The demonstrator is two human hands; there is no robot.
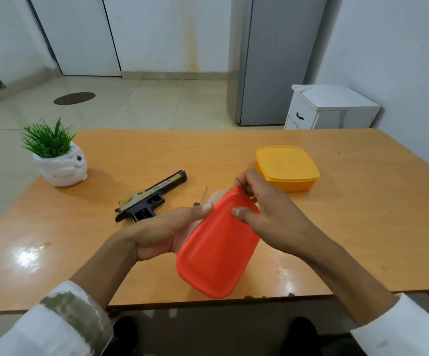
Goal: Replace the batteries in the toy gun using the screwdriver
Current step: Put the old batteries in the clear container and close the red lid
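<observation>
As left hand (162, 232) and right hand (272, 209) grip a red-lidded box (218, 250), a glossy table (349, 227) stands on tiles (144, 104).

A home room: fridge (272, 60), tiled floor (144, 98), wooden table (349, 214).

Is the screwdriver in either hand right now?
No, the screwdriver lies on the table; the left hand and right hand hold the red-lidded container.

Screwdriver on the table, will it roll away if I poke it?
Probably: the screwdriver looks thin and round and lies flat on the smooth, shiny table, so a sideways poke could roll it. It looks small, so likely light and stiff to lift.
</observation>
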